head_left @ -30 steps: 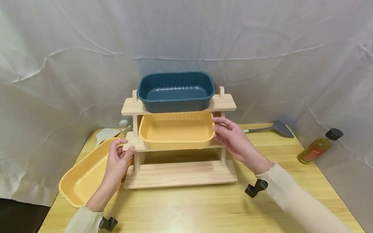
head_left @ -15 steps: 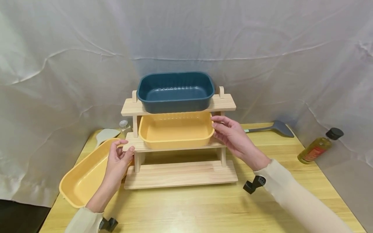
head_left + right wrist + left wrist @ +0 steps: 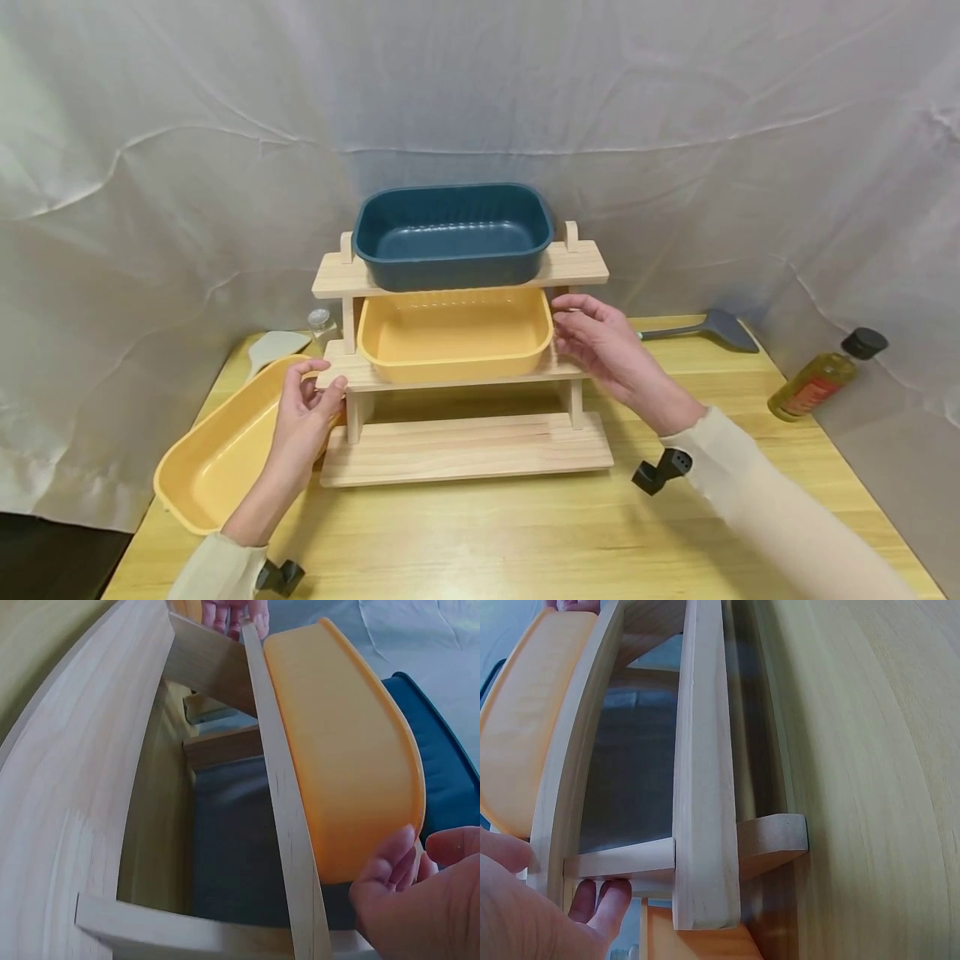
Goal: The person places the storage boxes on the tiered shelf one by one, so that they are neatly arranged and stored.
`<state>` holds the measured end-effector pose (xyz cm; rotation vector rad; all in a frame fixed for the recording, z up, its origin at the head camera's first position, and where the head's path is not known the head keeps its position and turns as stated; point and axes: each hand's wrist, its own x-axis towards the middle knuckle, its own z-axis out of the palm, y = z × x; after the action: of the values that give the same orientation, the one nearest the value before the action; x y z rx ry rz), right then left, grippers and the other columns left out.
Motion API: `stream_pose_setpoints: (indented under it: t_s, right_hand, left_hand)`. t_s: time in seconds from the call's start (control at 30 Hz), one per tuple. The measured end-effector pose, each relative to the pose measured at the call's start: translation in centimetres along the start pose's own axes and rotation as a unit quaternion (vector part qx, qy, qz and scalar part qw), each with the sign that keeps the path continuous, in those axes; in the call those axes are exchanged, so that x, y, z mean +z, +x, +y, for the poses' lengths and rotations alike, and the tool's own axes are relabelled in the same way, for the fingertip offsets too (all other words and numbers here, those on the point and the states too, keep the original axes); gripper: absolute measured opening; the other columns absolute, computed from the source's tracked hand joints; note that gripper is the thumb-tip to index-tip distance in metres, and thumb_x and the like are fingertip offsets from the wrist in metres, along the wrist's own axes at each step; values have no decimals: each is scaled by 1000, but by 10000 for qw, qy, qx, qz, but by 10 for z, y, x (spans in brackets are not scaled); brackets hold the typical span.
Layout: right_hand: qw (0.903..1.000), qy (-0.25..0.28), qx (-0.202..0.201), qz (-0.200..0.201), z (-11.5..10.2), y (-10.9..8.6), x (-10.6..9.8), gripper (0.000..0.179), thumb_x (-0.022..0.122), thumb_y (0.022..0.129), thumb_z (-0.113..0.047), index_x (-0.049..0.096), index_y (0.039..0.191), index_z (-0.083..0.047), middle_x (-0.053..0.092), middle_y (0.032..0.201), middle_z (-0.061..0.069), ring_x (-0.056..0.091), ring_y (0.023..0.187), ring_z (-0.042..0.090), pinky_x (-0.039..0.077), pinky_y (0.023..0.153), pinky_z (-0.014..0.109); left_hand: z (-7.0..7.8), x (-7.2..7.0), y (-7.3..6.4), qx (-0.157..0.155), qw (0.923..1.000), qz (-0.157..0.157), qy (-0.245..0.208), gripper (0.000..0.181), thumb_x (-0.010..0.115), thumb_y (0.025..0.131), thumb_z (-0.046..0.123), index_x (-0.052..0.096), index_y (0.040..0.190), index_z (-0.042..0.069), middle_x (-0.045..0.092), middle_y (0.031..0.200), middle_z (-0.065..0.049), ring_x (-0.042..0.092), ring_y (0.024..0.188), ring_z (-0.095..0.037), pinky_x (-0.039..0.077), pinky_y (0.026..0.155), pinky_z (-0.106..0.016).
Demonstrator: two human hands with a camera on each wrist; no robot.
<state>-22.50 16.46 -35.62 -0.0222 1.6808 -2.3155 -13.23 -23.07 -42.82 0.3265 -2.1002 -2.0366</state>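
A three-tier wooden rack (image 3: 465, 454) stands on the table. My left hand (image 3: 303, 417) grips the left end of its middle shelf; in the left wrist view, fingertips curl beside the upright under that shelf. On the middle shelf sits a yellow plastic basin (image 3: 457, 333), and a dark blue basin (image 3: 453, 271) of like shape rests on the top shelf. At the yellow basin's right end is my right hand (image 3: 607, 350), fingers loosely bent, fingertips right by the rim. The right wrist view shows those fingers (image 3: 394, 859) beside the basin's end wall, not wrapped round it.
Another yellow basin (image 3: 225, 458) leans tilted at the rack's left, partly behind my left arm. A white utensil head (image 3: 276, 346) and a small lidded jar (image 3: 321, 325) are behind it. To the right lie a grey spatula (image 3: 723, 329) and a tilted oil bottle (image 3: 813, 387).
My right hand moved slightly left with the yellow basin's rim, then drew back a little to the right, its fingers loosening from the rim. The left hand and rack stayed put.
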Motion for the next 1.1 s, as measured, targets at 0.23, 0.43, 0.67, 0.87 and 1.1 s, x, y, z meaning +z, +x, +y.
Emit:
stream_pose_setpoints:
  t_s: [0.23,0.43,0.67,0.87,1.1]
  right_hand:
    - [9987,-467,-61,190,-3,-7,-11,14,67,109,-9,67,123,-9,67,104,3,66,93,17,59,84,24]
    - [9954,-816,-440,253,-5,-17,-21,18,69,108,-10,64,125,-6,64,107,1,62,97,16,54,86,25]
    - [9944,-799,-518,457,0,-23,-37,12,67,109,-6,63,120,-5,60,105,1,56,91,16,52,79,25]
    - [9921,-995,-455,617,9,-25,-51,16,65,108,-4,62,123,-2,60,108,-3,56,99,15,51,87,27]
    - [9893,-1289,-202,651,18,-27,-63,19,67,109,-11,64,127,-5,60,112,-4,57,102,12,50,89,28]
  left_hand:
    - [0,-1,1,-27,10000,-21,-38,36,66,111,9,44,139,8,58,106,-2,62,94,-11,55,87,-23]
    - [2,-5,2,-277,9996,-95,45,35,67,111,14,45,139,14,60,106,1,62,100,-12,56,90,-24]
    - [6,-7,3,-419,9990,-154,-18,35,67,111,15,46,138,14,61,105,2,65,103,-12,57,92,-27]
    - [7,-9,5,-479,9986,-232,-76,33,66,111,15,47,138,14,61,108,2,66,104,-12,57,93,-28]
    - [9,-10,3,-482,9985,-223,-137,32,64,112,11,47,138,11,63,111,1,67,105,-11,59,94,-30]
